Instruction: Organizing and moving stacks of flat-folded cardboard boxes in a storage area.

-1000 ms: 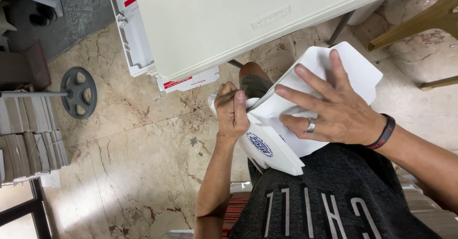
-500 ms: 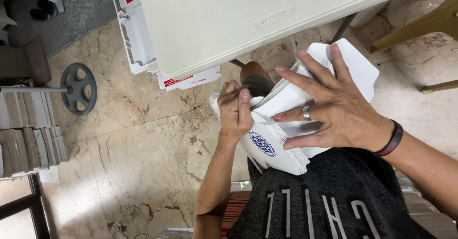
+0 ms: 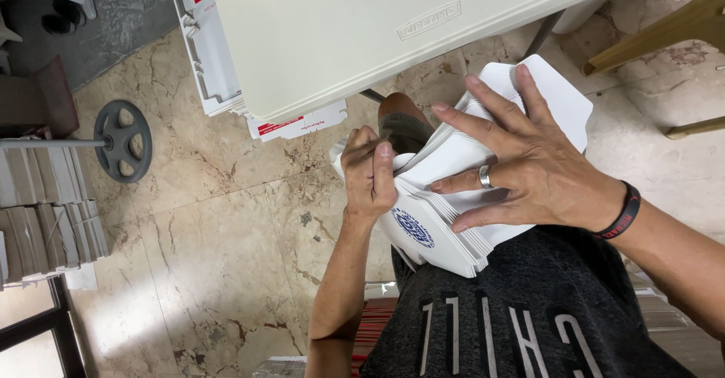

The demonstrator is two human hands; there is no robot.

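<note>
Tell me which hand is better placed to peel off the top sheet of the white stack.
Left. The left hand already pinches the stack's edge with thumb and fingers, while the right hand lies flat on top, pressing it down.

A pale folding table [image 3: 332,30] stands just beyond the gripped stack, white flat cartons [image 3: 208,53] overhanging its edge above the marble floor [image 3: 219,234].

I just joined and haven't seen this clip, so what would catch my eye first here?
First, the thick stack of white cardboard blanks at centre, resting on the person's lap. The right hand, with a ring and a dark wristband, lies spread on top, while the left hand grips the stack's left edge. Above them is the pale table, and a grey weight plate stands on the marble floor at left.
</note>
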